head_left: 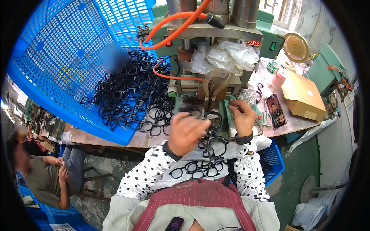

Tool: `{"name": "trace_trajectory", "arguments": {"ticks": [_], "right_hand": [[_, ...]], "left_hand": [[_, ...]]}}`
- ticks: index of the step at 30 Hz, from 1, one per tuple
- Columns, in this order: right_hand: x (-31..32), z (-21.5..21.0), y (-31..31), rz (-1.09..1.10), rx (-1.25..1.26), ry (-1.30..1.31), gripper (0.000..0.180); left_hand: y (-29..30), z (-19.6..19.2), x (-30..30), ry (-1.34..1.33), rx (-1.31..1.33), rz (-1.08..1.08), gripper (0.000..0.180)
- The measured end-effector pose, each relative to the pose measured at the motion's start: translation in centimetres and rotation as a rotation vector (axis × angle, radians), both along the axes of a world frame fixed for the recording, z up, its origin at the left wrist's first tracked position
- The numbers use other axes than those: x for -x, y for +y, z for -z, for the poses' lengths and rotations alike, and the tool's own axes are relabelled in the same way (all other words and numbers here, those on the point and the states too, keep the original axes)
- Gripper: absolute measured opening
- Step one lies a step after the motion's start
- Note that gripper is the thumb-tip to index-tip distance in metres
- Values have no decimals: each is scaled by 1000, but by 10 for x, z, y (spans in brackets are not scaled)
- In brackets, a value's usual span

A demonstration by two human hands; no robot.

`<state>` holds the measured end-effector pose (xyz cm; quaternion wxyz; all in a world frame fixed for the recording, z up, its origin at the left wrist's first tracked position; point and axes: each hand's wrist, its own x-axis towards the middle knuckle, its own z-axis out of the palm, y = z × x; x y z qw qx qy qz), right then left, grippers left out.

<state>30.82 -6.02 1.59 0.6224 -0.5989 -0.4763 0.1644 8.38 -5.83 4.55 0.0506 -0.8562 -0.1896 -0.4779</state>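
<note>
Motion blurs my left hand (187, 133), which is in front of the press just above the lap. Whether its fingers grip anything is unclear. Behind its fingertips, a black eyeglass frame (214, 119) sits at the base of the press (216, 34). My right hand (243, 115) is to the right of that frame, over a green-edged tray beside the press. Its thumb and fingers are pinched together; anything between them is too small to make out. Several black eyeglass frames (194, 168) lie on the white cloth over my lap, partly under my left wrist.
A large blue basket (73, 115) tilts at the left, with a heap of black eyeglass frames (135, 92) beside it. Scissors (266, 116), a phone (276, 111) and a cardboard box (303, 94) lie at the right. Another person (50, 169) sits at the far left.
</note>
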Motion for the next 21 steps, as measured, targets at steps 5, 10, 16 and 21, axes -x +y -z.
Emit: {"name": "trace_trajectory", "arguments": {"ticks": [5, 10, 16, 21], "right_hand": [[30, -40, -20, -243, 27, 131, 12], [44, -35, -10, -273, 25, 324, 31], [68, -33, -5, -200, 0, 389, 46], [65, -20, -2, -224, -50, 351, 46]], "left_hand": [[-1, -3, -18, 15, 86, 245, 48], [-2, 8, -18, 29, 35, 274, 48], [-18, 9, -4, 41, -25, 342, 43], [6, -39, 17, -113, 108, 56, 37]]}}
